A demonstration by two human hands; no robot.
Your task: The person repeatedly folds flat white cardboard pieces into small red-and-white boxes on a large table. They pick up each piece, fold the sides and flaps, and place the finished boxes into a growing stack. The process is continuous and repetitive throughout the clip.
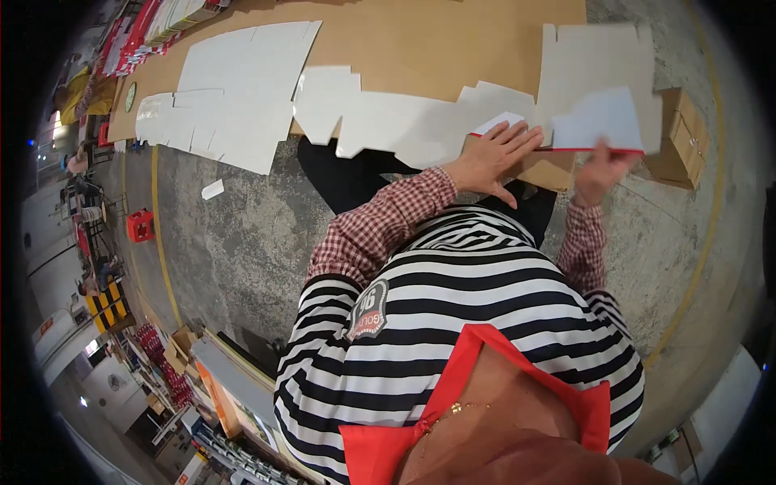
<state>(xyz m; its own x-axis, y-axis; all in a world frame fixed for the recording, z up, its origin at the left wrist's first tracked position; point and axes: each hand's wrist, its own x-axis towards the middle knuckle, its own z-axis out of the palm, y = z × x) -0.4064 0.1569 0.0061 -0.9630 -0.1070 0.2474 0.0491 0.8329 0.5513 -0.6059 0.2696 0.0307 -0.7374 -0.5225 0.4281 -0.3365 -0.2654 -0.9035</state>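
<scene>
My left hand (499, 158) lies flat with its fingers spread, its fingertips on a pale piece with a red edge. Farther right, my right hand (600, 171) is smeared by motion at the red lower edge of a white sheet (598, 117); its fingers cannot be made out. Beneath that sheet is a light grey cardboard panel (594, 61). To the left of my left hand stretches a white cut-out cardboard blank (404, 121) with notched edges. A brown piece of cardboard (546, 172) shows just below my left fingers.
Another large white cardboard blank (234, 89) covers the left of the brown work surface (428, 40). Stacked red and white printed pieces (141, 36) sit far left. A brown carton (683, 141) stands at the right. On the concrete floor are a white scrap (212, 190) and a red stool (140, 225).
</scene>
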